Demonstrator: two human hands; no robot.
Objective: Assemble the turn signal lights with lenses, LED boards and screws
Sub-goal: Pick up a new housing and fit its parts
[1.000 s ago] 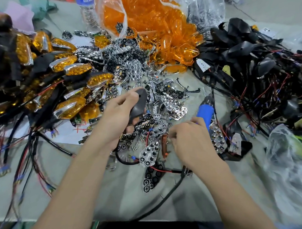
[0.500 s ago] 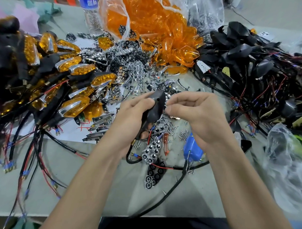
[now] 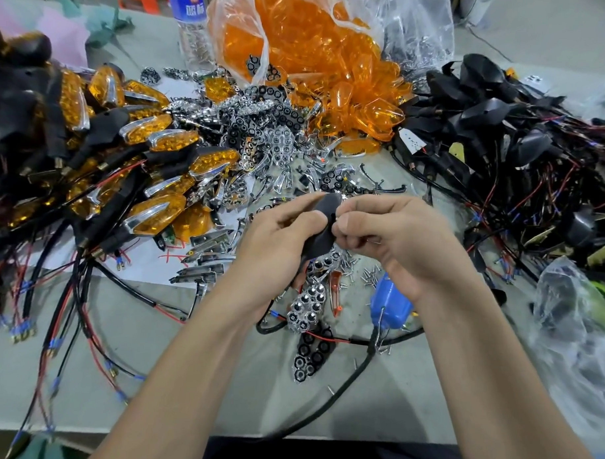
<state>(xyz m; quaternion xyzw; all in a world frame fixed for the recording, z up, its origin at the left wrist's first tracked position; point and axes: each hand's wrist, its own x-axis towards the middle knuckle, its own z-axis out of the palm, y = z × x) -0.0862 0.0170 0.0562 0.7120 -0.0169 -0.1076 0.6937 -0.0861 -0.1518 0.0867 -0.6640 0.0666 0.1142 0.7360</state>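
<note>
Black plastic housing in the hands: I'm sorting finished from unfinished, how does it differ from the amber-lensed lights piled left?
The black plastic housing shows only its dark shell; the amber-lensed lights show orange lenses with chrome trim. The left hand and right hand hold the housing up; the lights lie heaped on the table. Both have black bodies.

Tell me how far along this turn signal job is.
Done: a heap of finished amber-lensed signals lies on the left. In hand: the left hand grips one black housing while the right hand pinches its edge. Still to do: a pile of wired black housings on the right, a bag of orange lenses, loose chrome reflectors and screws; the blue screwdriver lies unused.
</note>
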